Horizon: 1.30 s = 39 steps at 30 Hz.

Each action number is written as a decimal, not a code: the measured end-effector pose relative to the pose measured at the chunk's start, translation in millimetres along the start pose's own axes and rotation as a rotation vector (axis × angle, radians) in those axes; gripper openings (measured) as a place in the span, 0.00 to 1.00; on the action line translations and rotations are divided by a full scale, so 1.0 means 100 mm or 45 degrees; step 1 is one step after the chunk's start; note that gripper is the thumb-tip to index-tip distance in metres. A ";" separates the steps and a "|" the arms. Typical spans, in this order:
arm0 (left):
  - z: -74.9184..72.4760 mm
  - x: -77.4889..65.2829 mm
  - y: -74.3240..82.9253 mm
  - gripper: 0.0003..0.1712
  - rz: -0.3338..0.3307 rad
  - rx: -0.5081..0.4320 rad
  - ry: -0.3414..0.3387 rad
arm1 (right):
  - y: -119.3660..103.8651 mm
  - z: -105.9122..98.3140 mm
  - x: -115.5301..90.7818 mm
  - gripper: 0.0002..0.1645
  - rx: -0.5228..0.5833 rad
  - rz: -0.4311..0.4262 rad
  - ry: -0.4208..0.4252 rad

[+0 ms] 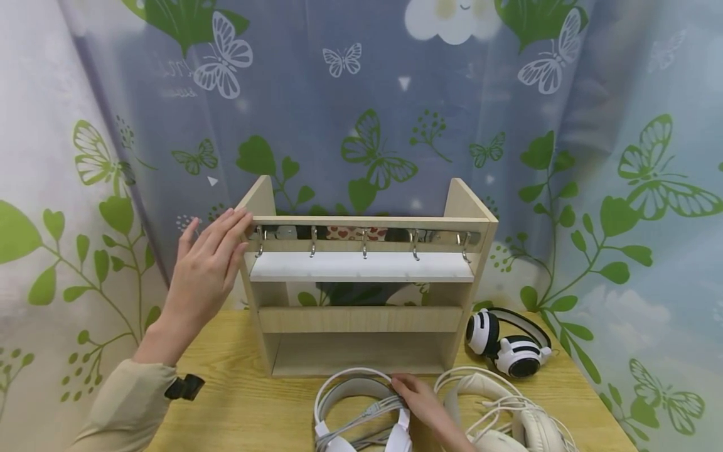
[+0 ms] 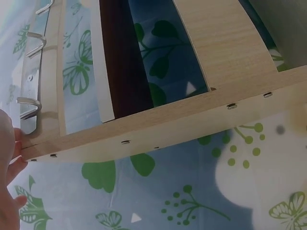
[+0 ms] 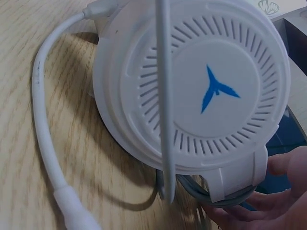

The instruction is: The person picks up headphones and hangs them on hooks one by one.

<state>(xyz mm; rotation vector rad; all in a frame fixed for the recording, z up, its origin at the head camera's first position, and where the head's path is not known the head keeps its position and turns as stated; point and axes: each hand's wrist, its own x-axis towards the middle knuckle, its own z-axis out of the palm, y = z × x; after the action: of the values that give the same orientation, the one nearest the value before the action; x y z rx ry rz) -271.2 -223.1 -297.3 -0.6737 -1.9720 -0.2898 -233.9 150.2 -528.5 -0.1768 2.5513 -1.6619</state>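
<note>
My left hand [image 1: 210, 260] rests its extended fingers on the top left corner of a pale wooden rack [image 1: 361, 319]. In the left wrist view, the fingertips [image 2: 17, 148] touch the corner beside a metal hook strip [image 2: 31, 88]. White-and-grey headphones [image 1: 321, 402] lie on the table before the rack, their cable bundled inside the headband. My right hand [image 1: 422, 402] holds the right side of that headband. Close up in the right wrist view, a white ear cup [image 3: 230, 120] bears a blue emblem; fingers [image 3: 268, 203] curl round the band beneath it.
Cream headphones [image 1: 542, 427] with a loose cable lie to the right, by my right forearm. Black-and-white headphones [image 1: 516, 351] sit behind them beside the rack. Several metal hooks [image 1: 364, 243] line the rack's top front. A patterned curtain [image 1: 316, 113] hangs behind the wooden table [image 1: 226, 389].
</note>
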 end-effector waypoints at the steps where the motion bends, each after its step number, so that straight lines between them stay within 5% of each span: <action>1: 0.00 0.00 0.00 0.27 -0.002 0.004 0.000 | 0.00 0.00 0.00 0.25 0.010 0.000 -0.002; 16: 0.03 0.00 0.04 0.24 -0.038 0.010 0.014 | -0.01 -0.02 0.02 0.22 -0.015 -0.027 0.022; 39: 0.04 0.00 0.06 0.25 -0.077 0.024 -0.016 | -0.26 -0.09 0.01 0.29 0.089 -0.027 -0.115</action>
<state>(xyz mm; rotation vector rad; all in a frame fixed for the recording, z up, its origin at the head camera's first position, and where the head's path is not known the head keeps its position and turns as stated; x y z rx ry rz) -270.5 -216.8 -299.6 -0.6059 -2.0075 -0.3040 -234.8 148.1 -500.8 -0.2683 2.4308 -1.7066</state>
